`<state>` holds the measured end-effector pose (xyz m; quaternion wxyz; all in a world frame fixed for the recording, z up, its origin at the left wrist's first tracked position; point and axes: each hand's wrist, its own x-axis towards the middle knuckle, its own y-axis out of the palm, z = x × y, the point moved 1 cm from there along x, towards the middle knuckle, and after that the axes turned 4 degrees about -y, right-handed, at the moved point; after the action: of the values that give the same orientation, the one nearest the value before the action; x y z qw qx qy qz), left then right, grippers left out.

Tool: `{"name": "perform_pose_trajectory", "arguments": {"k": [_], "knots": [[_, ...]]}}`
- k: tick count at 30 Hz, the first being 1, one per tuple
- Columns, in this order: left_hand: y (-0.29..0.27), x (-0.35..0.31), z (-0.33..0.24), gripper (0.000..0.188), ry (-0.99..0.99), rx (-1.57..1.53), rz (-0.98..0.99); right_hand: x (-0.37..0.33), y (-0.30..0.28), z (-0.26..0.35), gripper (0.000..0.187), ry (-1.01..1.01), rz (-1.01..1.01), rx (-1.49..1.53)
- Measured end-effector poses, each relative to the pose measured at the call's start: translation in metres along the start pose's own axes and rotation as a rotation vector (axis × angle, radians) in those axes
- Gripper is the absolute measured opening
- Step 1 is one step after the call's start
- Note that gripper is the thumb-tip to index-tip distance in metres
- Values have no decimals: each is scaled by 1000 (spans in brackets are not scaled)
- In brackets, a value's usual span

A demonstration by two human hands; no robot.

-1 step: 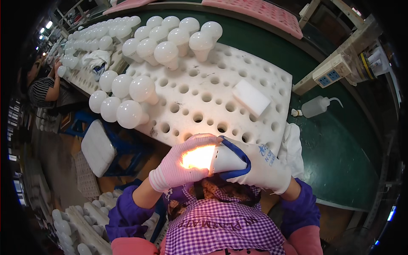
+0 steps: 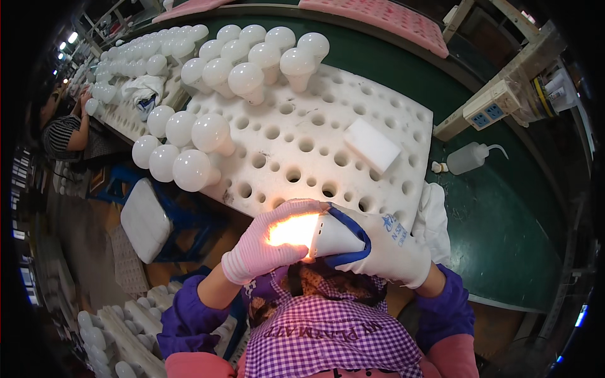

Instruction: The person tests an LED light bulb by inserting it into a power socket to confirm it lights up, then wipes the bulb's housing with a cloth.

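Note:
Between my two gloved hands, just off the near edge of the white foam board [image 2: 283,170], is a lit light bulb [image 2: 334,237]. Its dome glows so brightly that its outline washes out. My left hand [image 2: 268,242], in a pink-striped glove, is closed around the dome. In a white glove with blue coating, my right hand [image 2: 391,249] grips the bulb's tapered white body; the cap end is hidden by that hand. Unlit bulbs [image 2: 192,170] stand at the board's left side and far left corner. A white rectangular block [image 2: 372,146] lies on the board's right half.
Right of the board are a squeeze bottle [image 2: 467,159], a white cloth [image 2: 431,220] and a socket strip [image 2: 491,113] on a post. More bulbs [image 2: 94,340] fill racks at lower left. A stool [image 2: 146,220] stands left, with another person [image 2: 66,129] farther back.

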<state>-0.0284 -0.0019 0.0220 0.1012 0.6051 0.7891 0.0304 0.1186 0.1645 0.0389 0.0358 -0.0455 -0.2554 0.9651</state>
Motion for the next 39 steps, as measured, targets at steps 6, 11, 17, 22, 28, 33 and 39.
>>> {"name": "perform_pose_trajectory", "arguments": {"k": [6, 11, 17, 22, 28, 33, 39], "knots": [[2, 8, 3, 43, -272, -338, -97, -1, 6, 1, 73, 46, -21, -130], [-5, 4, 18, 56, -351, -774, -154, -4, -13, 5, 68, 84, -119, 148], [-6, 9, 28, 52, -389, -993, -81, -6, -10, -7, 59, -43, -252, 310], [4, 6, 15, 62, -287, -699, -163, -7, -2, -14, 49, -12, -353, 576], [9, 1, 11, 71, 34, 91, -239, -6, -9, -11, 49, 381, -207, 923], [4, 0, 7, 77, -26, -111, -172, -9, -5, -9, 48, 296, -228, 869], [1, -2, -7, 71, -23, 53, -179, -13, -7, -3, 51, 255, -244, 797]]}}
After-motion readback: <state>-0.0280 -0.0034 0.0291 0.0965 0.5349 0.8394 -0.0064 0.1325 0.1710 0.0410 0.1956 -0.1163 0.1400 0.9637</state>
